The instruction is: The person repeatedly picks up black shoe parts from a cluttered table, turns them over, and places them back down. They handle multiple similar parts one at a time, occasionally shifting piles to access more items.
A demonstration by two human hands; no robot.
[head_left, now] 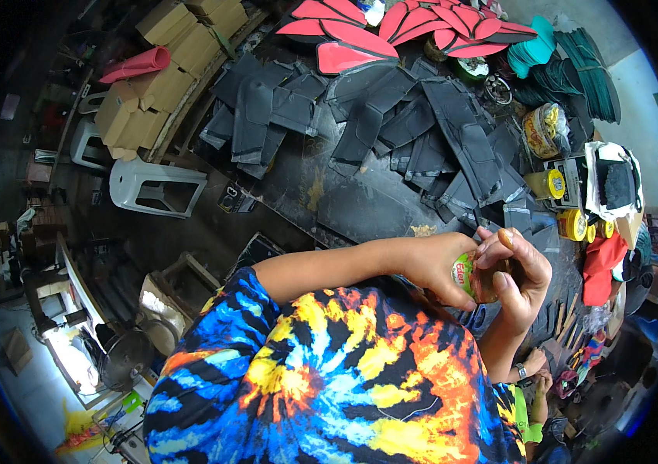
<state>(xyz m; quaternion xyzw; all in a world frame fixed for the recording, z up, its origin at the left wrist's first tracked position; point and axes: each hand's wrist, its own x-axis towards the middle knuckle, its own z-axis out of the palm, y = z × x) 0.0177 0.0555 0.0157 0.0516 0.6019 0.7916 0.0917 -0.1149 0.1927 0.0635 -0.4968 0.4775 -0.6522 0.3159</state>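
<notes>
two hands hold one jar point(463, 271), clear with a green label, in front of the shirt at the table's near side. the left hand point(439, 265) wraps its left side, thumb below; the right hand point(528, 274) is curled around the right side with fingers bent and apart, though whether every fingertip touches cannot be told.

one table point(298, 182) carries well over a dozen dark pieces point(464, 139), overlapping too much for an exact count. beyond them lie several red petals point(356, 56). along the right stand one bucket point(543, 131), four yellow lids point(556, 184) of differing sizes, one white-lined bin point(615, 185) and one red cloth point(602, 271). two other hands point(534, 362) show at lower right, one with a watch point(521, 371).

the table's left edge slants down toward the left forearm point(329, 267), with one near stool point(158, 185) outside it. a strip of dark top shows between the pieces and that forearm; to the right, thin tools point(567, 321) narrow the room beside the right hand.
</notes>
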